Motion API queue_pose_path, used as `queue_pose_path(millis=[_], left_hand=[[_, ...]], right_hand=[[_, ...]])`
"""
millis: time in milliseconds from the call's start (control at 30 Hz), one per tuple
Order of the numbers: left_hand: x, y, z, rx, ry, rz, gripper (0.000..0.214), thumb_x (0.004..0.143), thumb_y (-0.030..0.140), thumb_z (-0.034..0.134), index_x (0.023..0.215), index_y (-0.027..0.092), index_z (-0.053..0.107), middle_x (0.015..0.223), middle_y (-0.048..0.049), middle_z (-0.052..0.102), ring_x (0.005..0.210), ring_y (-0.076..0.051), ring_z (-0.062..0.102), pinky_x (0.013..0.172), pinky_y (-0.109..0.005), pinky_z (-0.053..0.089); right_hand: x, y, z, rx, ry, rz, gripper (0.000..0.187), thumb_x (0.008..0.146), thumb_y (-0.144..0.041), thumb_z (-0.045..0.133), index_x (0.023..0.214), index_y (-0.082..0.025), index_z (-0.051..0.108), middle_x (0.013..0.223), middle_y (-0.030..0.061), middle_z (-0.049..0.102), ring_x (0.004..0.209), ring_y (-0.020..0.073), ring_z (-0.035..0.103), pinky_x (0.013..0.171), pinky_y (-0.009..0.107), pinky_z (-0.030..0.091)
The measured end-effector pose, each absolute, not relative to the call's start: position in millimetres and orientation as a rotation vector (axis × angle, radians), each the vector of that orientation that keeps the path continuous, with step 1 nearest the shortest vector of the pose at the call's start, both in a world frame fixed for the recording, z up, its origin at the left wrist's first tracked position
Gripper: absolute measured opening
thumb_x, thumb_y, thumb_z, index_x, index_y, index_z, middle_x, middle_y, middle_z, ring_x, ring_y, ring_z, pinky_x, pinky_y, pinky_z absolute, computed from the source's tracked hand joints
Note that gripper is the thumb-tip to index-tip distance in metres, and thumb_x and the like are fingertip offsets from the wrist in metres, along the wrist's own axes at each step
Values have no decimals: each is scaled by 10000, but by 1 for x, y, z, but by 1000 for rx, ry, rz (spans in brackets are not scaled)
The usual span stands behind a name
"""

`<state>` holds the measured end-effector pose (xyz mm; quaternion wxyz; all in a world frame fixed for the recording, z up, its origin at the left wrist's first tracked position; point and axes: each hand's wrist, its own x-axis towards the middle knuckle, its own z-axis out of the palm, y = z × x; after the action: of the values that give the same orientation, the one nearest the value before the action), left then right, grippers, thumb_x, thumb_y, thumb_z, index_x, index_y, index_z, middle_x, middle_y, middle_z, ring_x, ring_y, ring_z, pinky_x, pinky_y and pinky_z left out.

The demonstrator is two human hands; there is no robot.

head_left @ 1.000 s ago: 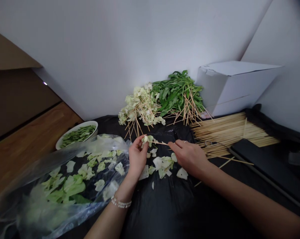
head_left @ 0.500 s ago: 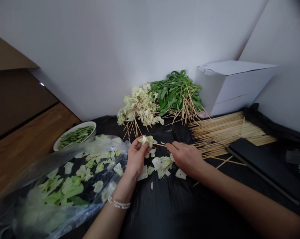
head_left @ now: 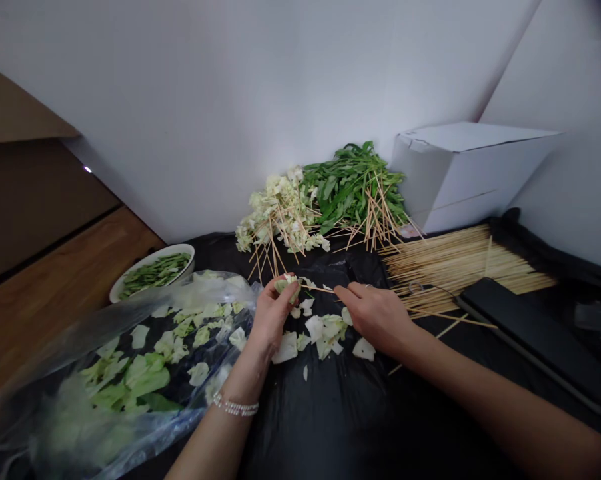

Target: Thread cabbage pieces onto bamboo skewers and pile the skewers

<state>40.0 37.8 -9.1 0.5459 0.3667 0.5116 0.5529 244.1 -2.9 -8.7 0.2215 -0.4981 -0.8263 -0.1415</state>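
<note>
My left hand (head_left: 275,310) is closed on pale green cabbage pieces (head_left: 286,285), with the fingers pinching them at the tip of a thin wooden skewer (head_left: 318,289). My right hand (head_left: 375,317) grips the other end of that skewer, so it lies nearly level between the two hands. Just below the hands, loose cabbage leaves (head_left: 325,333) lie on the black plastic sheet (head_left: 310,420). To the left, more torn cabbage (head_left: 145,375) rests in a clear plastic bag (head_left: 45,373). How deep the skewer goes into the cabbage is hidden by my left fingers.
Skewered cabbage (head_left: 280,207) and skewered leafy greens (head_left: 348,183) are piled against the wall. Bare skewers (head_left: 445,257) spread at right, near a dark flat case (head_left: 525,333) and a white box (head_left: 475,170). A white bowl (head_left: 189,267) of green bean pieces stands at left.
My left fingers have turned slightly around the cabbage, so the leaf that stuck out to the right is now folded in closer. The right hand has barely moved.
</note>
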Motion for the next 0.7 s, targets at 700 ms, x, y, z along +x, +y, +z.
queue_pose_path(millis=[700], left_hand=[[35, 45, -16, 737, 1057, 1372, 344, 579, 257, 857, 879, 154, 722, 880, -32, 716, 775, -112, 636, 740, -244, 540]], right_hand=[[244, -3, -3, -1432, -2308, -329, 291, 892, -89, 459, 1071, -179, 670, 803, 29, 642, 671, 144, 554, 541, 287, 238]])
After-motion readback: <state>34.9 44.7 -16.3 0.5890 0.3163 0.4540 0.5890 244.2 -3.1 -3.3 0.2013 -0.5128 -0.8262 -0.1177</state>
